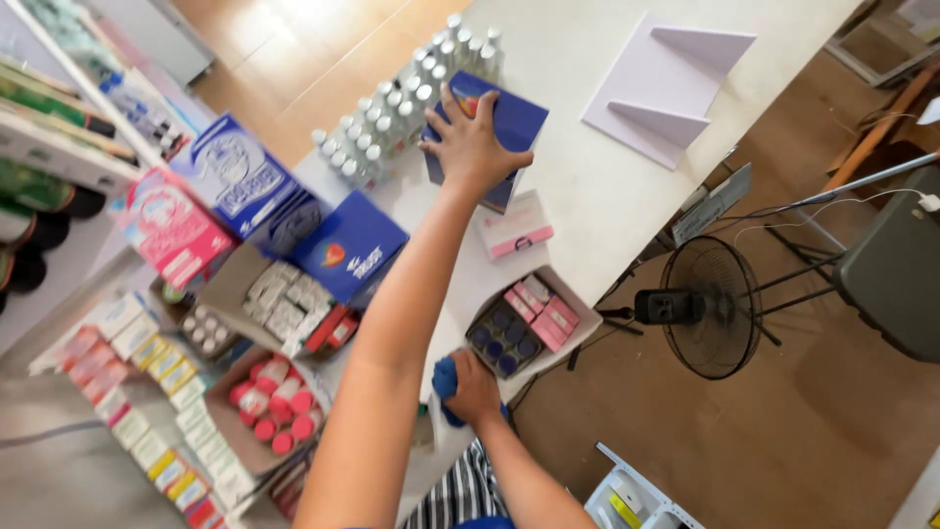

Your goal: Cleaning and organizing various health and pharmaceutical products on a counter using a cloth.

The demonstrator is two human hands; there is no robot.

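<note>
At the far left, shelves (pixel 59 147) hold rows of packaged goods, and just to their right a pink box (pixel 171 227) and a blue-and-white box (pixel 245 181) lean against each other at the edge of the white table (pixel 627 196). Below them sits an open carton of red-capped bottles (pixel 274 407), with a flat dark blue box (pixel 350 245) a little further right. A cluster of small clear bottles with white caps (pixel 401 103) stands toward the table's far end. Just beside them, the left hand (pixel 472 142) reaches out with the arm stretched long, fingers spread and pressed over the top of an upright blue box (pixel 504 132), grasping it where it stands on the table. A small pink-and-white packet (pixel 516 227) lies just in front of that box. Near the table's close edge, the right hand (pixel 475 387) is clenched around a blue cloth (pixel 446 382). Right of it rests an open tray of dark jars and pink packets (pixel 524 328). Off the table to the right, a black fan (pixel 710 306) stands on the wooden floor.
</note>
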